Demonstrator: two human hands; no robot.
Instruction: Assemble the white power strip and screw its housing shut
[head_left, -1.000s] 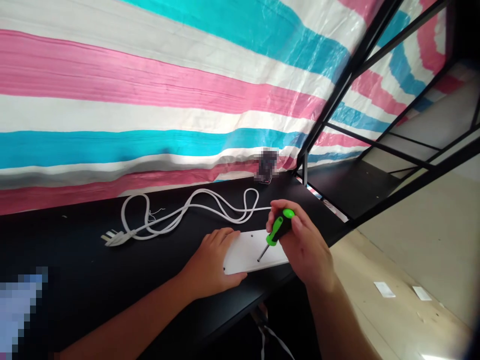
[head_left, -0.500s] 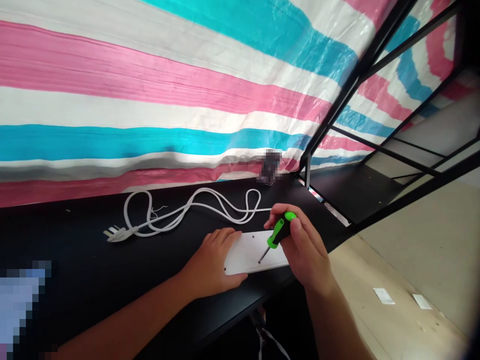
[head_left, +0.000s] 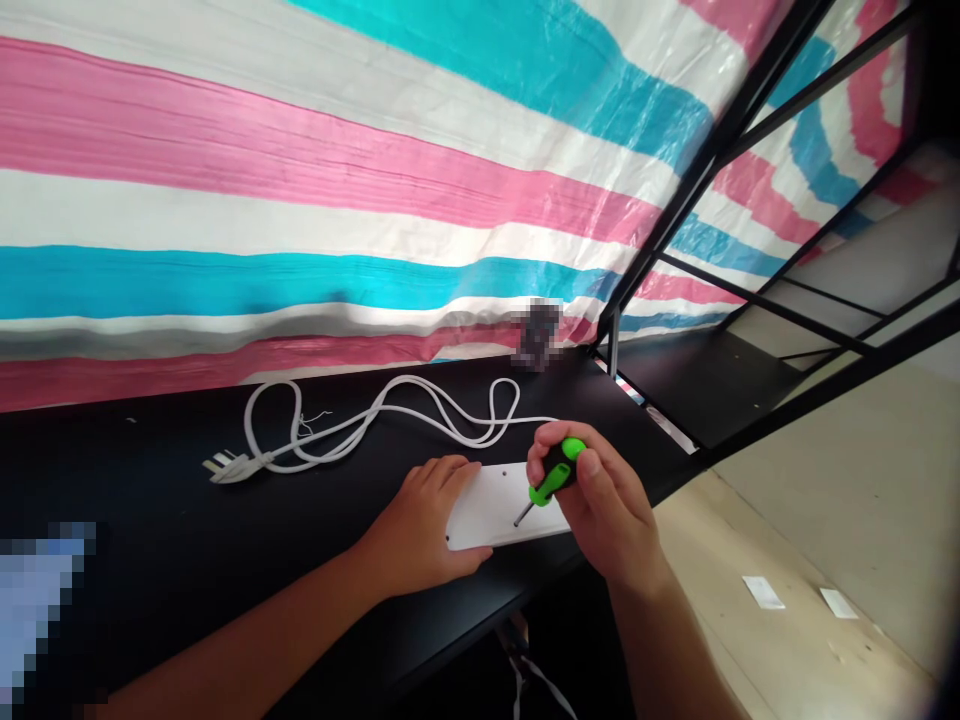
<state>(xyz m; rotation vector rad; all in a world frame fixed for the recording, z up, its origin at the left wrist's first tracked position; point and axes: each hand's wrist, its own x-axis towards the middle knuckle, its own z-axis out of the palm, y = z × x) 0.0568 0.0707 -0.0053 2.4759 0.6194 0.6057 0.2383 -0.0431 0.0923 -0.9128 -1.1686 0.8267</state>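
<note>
A white power strip point(head_left: 491, 515) lies on the black tabletop with small dark screw holes in its upper face. My left hand point(head_left: 424, 525) grips its left end, thumb along the near edge and fingers over the far edge. In my right hand point(head_left: 600, 490) is a green and black screwdriver point(head_left: 553, 480), held tilted. Its tip meets the strip's face, at or near a hole. My right hand hides the strip's right end. A white cord point(head_left: 390, 408) loops behind the strip and ends in a plug point(head_left: 229, 467) at the left.
The black table point(head_left: 150, 450) backs onto a striped plastic sheet point(head_left: 300, 200). A blurred dark object point(head_left: 538, 335) stands by the back edge. Black metal framing point(head_left: 675, 220) rises at the right. White papers point(head_left: 763, 592) lie on the floor.
My right hand has turned the screwdriver slightly and its fingers have curled further round the handle. The tip stays at the same spot, and my left hand keeps its grip.
</note>
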